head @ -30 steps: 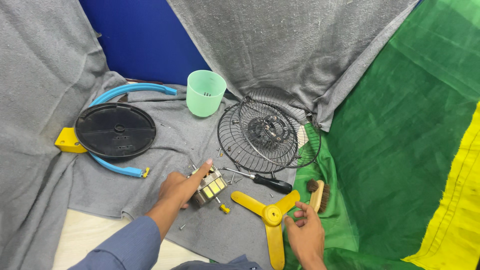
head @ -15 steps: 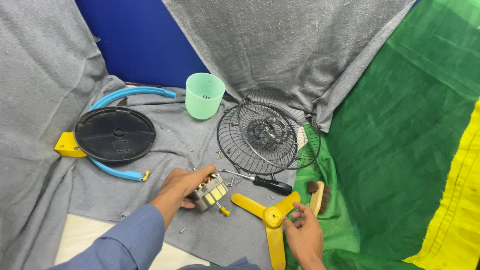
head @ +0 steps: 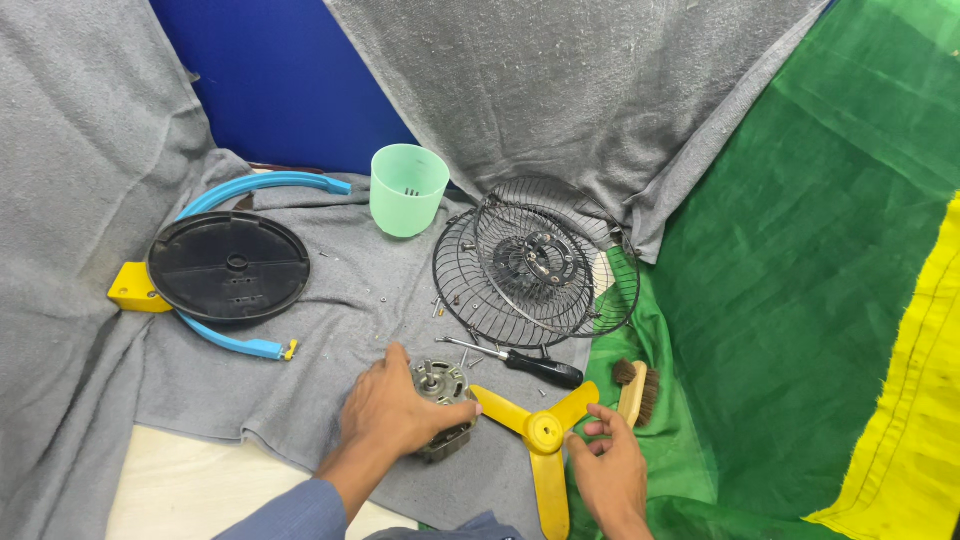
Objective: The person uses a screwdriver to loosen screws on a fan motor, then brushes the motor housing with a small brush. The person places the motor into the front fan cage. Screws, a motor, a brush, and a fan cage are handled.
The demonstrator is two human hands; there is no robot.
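Observation:
My left hand [head: 392, 412] is wrapped around a small metal fan motor [head: 441, 389] standing on the grey cloth, shaft end up. Right beside it lies a yellow three-blade fan propeller [head: 540, 432]. My right hand [head: 607, 468] rests at the propeller's right side, fingers loosely curled, touching the cloth near the hub and holding nothing. A black-handled screwdriver [head: 530, 366] lies just beyond the motor and propeller.
Two wire fan grilles [head: 530, 270] lean together behind the screwdriver. A pale green cup [head: 408, 190] stands farther back. At the left are a black round disc [head: 228, 265], blue curved frame pieces [head: 262, 185] and a yellow block [head: 132, 290]. A wooden brush [head: 634, 392] lies on the green cloth [head: 800, 300].
My left hand has turned the motor from lying on its side to standing with the shaft end up and now grips it from the left. My right hand stayed beside the propeller.

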